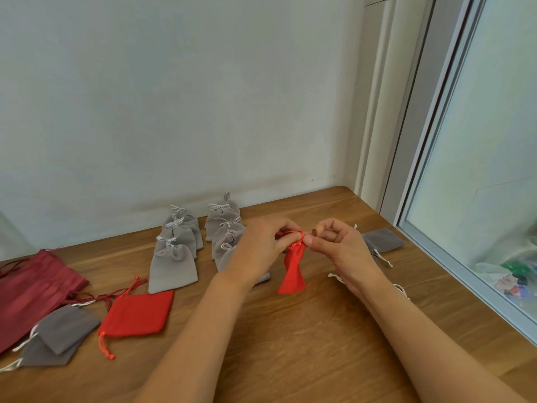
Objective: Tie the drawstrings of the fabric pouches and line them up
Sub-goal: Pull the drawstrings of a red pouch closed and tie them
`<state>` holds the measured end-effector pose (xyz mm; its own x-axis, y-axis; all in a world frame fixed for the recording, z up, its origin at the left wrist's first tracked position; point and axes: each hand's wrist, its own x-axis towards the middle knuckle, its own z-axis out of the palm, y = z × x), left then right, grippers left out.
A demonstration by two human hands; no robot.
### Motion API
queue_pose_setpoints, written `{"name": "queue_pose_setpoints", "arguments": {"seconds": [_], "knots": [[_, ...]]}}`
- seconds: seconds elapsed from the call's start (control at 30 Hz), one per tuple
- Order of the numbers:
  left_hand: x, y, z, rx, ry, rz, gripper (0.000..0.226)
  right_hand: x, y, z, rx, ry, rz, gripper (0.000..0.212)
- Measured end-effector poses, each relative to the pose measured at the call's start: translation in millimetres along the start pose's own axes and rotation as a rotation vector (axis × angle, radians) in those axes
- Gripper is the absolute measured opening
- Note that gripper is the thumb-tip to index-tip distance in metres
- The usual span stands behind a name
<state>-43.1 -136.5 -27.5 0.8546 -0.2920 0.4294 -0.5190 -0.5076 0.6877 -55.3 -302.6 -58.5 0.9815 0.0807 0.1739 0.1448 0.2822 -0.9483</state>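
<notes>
A small red pouch (293,270) hangs above the wooden table (290,344), its neck gathered tight. My left hand (261,247) pinches the red drawstring at the left of the neck. My right hand (334,248) pinches the string at the right of the neck. Behind my left hand, two rows of tied light grey pouches run toward the wall: a left row (174,257) and a right row (225,228), the latter partly hidden by my hand. A flat red pouch (138,314) with loose strings lies at the left.
Two flat dark grey pouches (61,338) and a large dark red bag (32,289) lie at the far left. Another dark grey pouch (383,241) lies right of my hands. A window frame (465,271) borders the table's right edge; a wall stands behind.
</notes>
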Motion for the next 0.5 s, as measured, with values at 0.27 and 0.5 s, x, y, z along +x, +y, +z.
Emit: {"name": "queue_pose_setpoints", "arguments": {"seconds": [0.27, 0.5], "knots": [[0.9, 1.7, 1.7, 0.021, -0.017, 0.055, 0.012, 0.3, 2.5, -0.4, -0.106, 0.053, -0.038, 0.028], [3.3, -7.9, -7.0, 0.112, -0.2, -0.122, 0.009, 3.8, 7.3, -0.8, -0.222, 0.108, 0.002, 0.035]]}}
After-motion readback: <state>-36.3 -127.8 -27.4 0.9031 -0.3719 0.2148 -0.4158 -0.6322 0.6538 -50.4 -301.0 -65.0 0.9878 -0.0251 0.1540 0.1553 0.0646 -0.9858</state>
